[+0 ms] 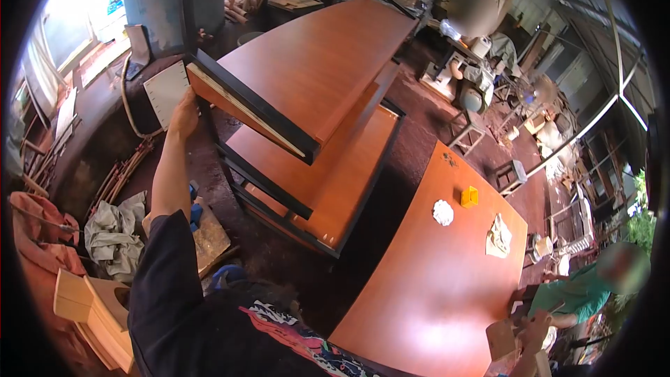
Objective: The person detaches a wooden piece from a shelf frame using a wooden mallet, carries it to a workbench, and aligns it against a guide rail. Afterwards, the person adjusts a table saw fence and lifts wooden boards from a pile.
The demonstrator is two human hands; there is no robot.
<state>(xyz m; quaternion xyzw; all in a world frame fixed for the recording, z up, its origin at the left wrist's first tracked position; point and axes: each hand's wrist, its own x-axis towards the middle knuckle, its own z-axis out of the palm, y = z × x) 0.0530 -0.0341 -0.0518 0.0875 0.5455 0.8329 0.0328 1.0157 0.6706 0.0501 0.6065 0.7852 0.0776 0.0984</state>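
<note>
My left hand (pixel 183 117) grips the near left corner of a reddish-brown wooden panel (pixel 314 56) with black edging. Its fingers are partly hidden behind the panel's end. A pale board (pixel 165 95) with dots along its edge is just left of that hand. The panel lies on top of a stack, above another brown panel (pixel 279 167) with black edges. My right hand is not in view.
At right, a brown tabletop (pixel 419 279) bears a yellow container (pixel 470 197), a white crumpled wad (pixel 442 213) and a cloth (pixel 498 237). A person in a green shirt (pixel 569 297) is beside it, near a brown piece (pixel 501 338). Stools (pixel 466 131) stand beyond.
</note>
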